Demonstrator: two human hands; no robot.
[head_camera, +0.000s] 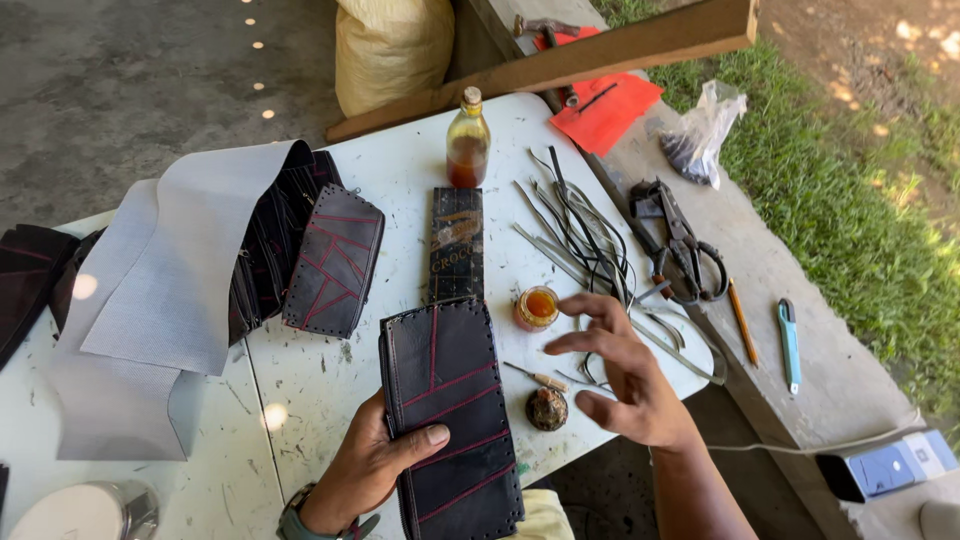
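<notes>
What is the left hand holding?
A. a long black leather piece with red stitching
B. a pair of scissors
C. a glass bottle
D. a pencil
A: the left hand grips the long black leather piece with red stitching by its edge, thumb on top, while the glass bottle, the scissors and the pencil lie untouched farther away.

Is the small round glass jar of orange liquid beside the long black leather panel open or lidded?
Open. The small glass jar shows an uncovered mouth with orange liquid visible inside; no lid sits on it.
</notes>
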